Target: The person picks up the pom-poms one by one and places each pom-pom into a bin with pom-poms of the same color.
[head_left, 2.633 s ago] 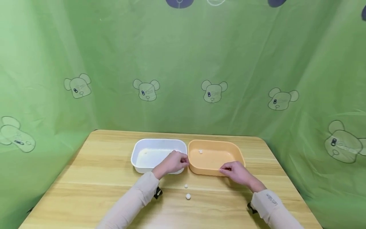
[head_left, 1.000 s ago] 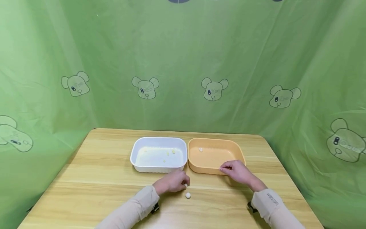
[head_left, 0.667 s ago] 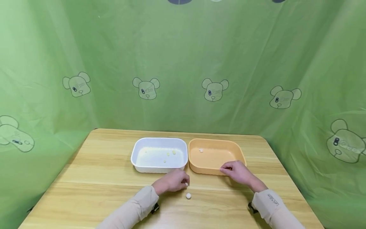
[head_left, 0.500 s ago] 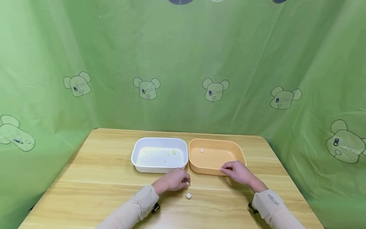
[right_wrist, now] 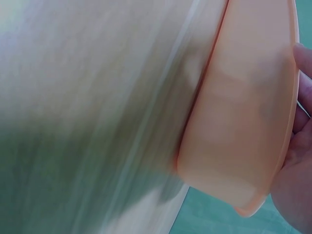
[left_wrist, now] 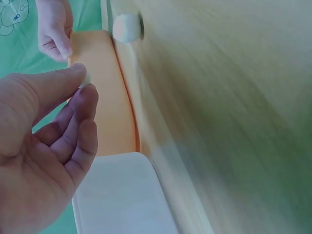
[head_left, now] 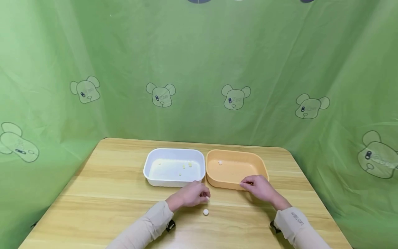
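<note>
My left hand (head_left: 192, 194) pinches a small white ball (left_wrist: 86, 79) between thumb and index finger, in front of the gap between two bins. A larger white ball (head_left: 206, 212) lies on the table just nearer to me. My right hand (head_left: 258, 187) grips the near rim of the orange bin (head_left: 225, 185), thumb and fingers on either side of the edge. Inside that bin sit small white pieces (head_left: 220, 162). To its left stands the white bin (head_left: 169, 183), with several small yellowish pieces (head_left: 190, 165) scattered on its floor.
Both bins stand side by side on a wood-grain table (head_left: 102, 193), toward its far edge. A green curtain (head_left: 192, 121) printed with bear heads hangs behind the table and along both sides.
My left hand has come back from over the white bin to the table, taken the small ball there and edged slightly right with it. The right hand has stayed on the rim.
</note>
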Available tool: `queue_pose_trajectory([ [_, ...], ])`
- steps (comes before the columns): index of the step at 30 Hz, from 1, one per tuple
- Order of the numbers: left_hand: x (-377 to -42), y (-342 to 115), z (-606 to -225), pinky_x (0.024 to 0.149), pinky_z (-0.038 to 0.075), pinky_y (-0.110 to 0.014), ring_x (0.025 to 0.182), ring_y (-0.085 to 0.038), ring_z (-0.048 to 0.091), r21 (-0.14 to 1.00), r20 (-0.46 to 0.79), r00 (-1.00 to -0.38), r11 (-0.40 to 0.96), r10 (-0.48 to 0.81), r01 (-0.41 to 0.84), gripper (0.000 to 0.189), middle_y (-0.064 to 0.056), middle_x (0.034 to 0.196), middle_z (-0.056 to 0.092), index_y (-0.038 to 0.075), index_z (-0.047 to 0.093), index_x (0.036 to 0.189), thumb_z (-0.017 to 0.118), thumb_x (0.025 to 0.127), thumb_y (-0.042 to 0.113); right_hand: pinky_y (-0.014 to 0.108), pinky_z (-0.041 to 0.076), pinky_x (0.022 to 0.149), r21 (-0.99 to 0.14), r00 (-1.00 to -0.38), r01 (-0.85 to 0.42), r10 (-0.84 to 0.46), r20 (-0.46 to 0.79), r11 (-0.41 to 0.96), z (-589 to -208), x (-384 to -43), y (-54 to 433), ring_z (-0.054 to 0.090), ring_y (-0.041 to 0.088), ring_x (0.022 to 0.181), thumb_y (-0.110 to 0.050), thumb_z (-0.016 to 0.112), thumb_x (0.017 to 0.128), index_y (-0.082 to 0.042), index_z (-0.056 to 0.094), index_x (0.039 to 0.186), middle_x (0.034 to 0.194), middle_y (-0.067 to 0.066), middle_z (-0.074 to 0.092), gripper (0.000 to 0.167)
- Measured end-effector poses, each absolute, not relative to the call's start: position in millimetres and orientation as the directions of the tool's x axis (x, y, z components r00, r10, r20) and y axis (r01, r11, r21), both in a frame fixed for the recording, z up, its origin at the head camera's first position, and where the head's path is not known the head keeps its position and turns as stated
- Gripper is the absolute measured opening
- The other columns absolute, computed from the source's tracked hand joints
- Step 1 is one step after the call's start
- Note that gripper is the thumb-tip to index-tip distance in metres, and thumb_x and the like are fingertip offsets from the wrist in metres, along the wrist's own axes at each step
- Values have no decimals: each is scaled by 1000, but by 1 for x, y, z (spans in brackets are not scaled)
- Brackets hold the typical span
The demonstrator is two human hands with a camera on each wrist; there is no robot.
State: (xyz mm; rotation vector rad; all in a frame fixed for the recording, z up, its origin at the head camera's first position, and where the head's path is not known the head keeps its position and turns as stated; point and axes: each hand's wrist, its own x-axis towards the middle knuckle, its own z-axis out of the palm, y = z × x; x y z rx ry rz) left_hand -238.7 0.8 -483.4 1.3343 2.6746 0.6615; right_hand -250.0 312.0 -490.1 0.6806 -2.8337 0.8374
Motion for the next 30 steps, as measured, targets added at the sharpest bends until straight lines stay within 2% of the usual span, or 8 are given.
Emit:
queue_pose_trajectory([
  [13,-244,-1,-476,68,45,-12,72,3,57,508,113,-683,548,722,664,8,9,82,67,9,72,92,70,85,12,28,50,67,-485,-901,-435,-364,237,759,-492,-248,310,58,3,72,-27,66,89,-21,71,83,80,-12,66,10],
  [30,-247,-1,-469,68,45,-12,72,2,56,522,138,-717,565,683,639,10,9,82,66,9,72,94,70,86,13,28,50,70,-475,-905,-426,-361,225,770,-491,-248,309,59,3,75,-27,67,89,-23,71,83,81,-14,66,9],
])
